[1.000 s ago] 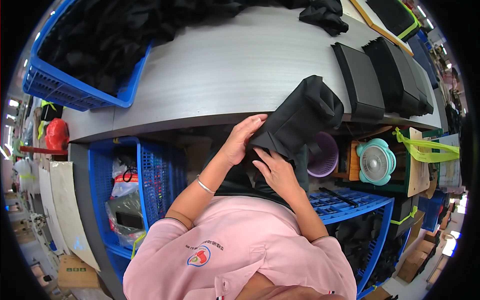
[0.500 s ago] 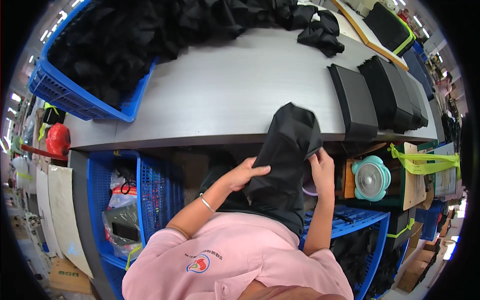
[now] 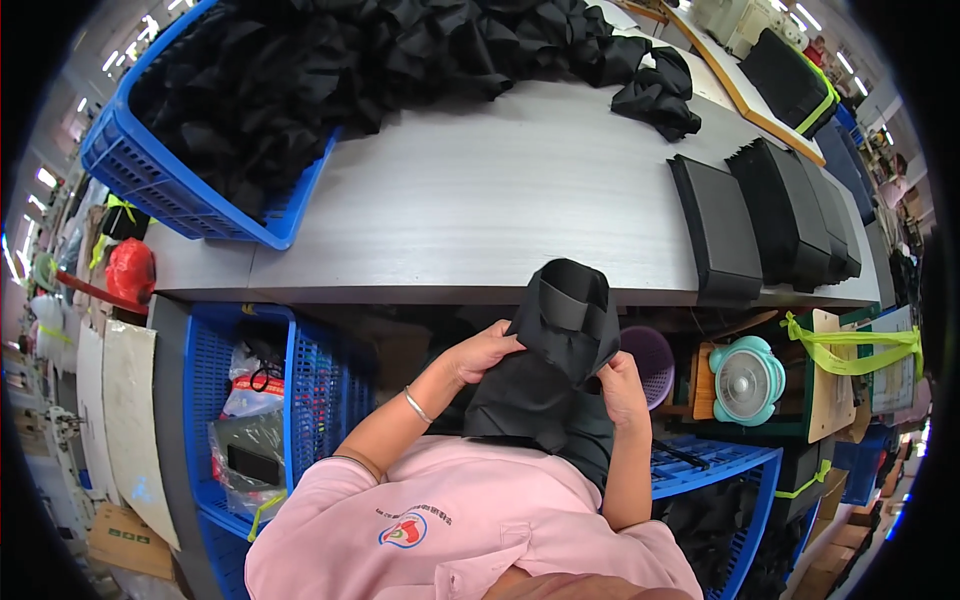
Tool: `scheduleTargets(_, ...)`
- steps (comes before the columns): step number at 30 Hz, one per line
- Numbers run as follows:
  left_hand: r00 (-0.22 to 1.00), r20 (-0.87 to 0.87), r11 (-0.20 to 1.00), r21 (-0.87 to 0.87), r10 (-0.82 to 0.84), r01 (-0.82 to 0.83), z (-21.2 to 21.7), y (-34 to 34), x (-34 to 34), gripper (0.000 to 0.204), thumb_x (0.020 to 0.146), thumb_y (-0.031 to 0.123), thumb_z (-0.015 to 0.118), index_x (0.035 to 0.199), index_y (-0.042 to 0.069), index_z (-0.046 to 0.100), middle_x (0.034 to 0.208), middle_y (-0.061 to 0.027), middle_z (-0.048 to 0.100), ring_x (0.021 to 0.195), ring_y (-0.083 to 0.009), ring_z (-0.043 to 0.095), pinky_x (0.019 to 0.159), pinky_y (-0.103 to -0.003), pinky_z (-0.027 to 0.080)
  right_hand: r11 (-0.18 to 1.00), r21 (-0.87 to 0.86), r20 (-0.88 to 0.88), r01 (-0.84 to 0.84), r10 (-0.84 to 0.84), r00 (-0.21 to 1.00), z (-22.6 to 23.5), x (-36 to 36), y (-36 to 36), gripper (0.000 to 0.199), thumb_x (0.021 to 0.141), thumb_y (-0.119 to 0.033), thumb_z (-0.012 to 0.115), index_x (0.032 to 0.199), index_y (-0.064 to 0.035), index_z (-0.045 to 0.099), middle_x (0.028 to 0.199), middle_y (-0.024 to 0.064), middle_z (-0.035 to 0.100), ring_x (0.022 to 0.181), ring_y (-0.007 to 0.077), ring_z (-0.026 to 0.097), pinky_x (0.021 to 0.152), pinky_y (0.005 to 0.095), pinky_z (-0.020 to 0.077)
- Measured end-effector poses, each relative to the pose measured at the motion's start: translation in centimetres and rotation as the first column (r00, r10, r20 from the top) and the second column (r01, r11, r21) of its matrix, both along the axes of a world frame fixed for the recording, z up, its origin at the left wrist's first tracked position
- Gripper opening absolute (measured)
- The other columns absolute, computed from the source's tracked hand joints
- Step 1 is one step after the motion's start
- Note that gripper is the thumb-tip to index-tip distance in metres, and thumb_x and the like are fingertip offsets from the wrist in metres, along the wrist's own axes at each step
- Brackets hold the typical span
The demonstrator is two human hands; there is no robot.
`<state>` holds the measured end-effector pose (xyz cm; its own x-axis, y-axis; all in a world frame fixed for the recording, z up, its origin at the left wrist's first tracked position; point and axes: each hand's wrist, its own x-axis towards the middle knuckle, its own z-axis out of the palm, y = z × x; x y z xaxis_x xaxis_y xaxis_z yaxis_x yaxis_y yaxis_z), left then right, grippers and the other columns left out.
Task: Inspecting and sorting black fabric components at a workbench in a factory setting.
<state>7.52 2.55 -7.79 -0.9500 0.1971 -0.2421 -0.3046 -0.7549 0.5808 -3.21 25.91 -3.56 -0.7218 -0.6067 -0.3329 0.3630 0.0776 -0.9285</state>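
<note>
Between my hands, over my lap, is a black fabric piece (image 3: 545, 375) shaped like a pouch. Its top end gapes upward and shows a flat band inside the opening. My left hand (image 3: 487, 352) is closed on its left edge, thumb over the cloth. Opposite, my right hand (image 3: 624, 388) pinches the right edge just under the opening. The pouch's upper end is close to the front edge of the grey table (image 3: 480, 200). Flat folded black pieces (image 3: 715, 225) stand in a stack at the table's right.
A blue basket (image 3: 190, 205) at the table's left overflows with black fabric (image 3: 400, 60) heaped along the back. Below the table are another blue basket (image 3: 290, 390), a purple bin (image 3: 648, 360), a turquoise fan (image 3: 750, 382) and a blue crate (image 3: 765, 480) holding black cloth.
The pouch has come down and nearer to me, its top now opened toward view. My right hand has moved lower and slightly left, while my left hand stays on the left edge.
</note>
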Motion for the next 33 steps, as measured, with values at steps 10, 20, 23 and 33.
scheduleTargets(10, 0.98, -0.058, 0.962, -0.187, 0.19, -0.198, 3.5, 1.5, 0.5, 0.038, 0.086, 0.011, 0.076, 0.119, -0.002, 0.064, 0.109, -0.0082, 0.07, 0.098, -0.0164, 0.067, 0.089, -0.034, 0.055, 0.975, -0.148, -0.083, 0.165, -0.178, 0.98, 0.9, 0.5, -1.5, 0.017, 0.09, -0.004, 0.066, 0.105, 0.0035, 0.07, 0.093, 0.0028, 0.071, 0.084, 0.0082, 0.062, 0.078, 0.023, 0.0497)
scheduleTargets(20, 0.972, -0.007, 0.887, -0.408, 0.234, -0.216, 2.9, 2.9, 2.0, 0.033, 0.079, 0.001, 0.078, 0.11, -0.004, 0.067, 0.103, -0.01, 0.071, 0.093, -0.0153, 0.067, 0.083, -0.03, 0.056, 0.989, -0.126, -0.014, 0.084, -0.086, 0.996, 1.1, 2.9, 0.2, 0.008, 0.088, -0.007, 0.068, 0.084, 0.0003, 0.067, 0.078, -0.0028, 0.064, 0.071, 0.0029, 0.052, 0.064, 0.021, 0.041)
scheduleTargets(23, 0.974, -0.046, 0.856, -0.469, 0.223, -0.218, 5.3, 4.1, 2.5, 0.031, 0.08, 0.001, 0.076, 0.109, -0.005, 0.066, 0.102, -0.0094, 0.071, 0.091, -0.0149, 0.066, 0.085, -0.029, 0.055, 0.963, 0.093, -0.445, 0.253, -0.187, 0.876, -0.2, 1.1, 0.1, 0.023, 0.082, -0.006, 0.071, 0.068, -0.0046, 0.053, 0.063, -0.0061, 0.052, 0.06, 0.0045, 0.043, 0.054, 0.0246, 0.0342)
scheduleTargets(33, 0.933, -0.023, 0.802, -0.503, 0.36, -0.322, 2.1, 3.7, 1.8, 0.027, 0.086, 0.004, 0.073, 0.111, -0.003, 0.065, 0.102, -0.0082, 0.071, 0.091, -0.0142, 0.066, 0.083, -0.03, 0.054, 0.953, -0.058, -0.163, 0.296, -0.302, 0.939, 0.6, 0.9, 0.9, 0.029, 0.095, -0.019, 0.065, 0.117, -0.0016, 0.068, 0.099, 0.002, 0.069, 0.071, 0.0064, 0.056, 0.069, 0.021, 0.0499)
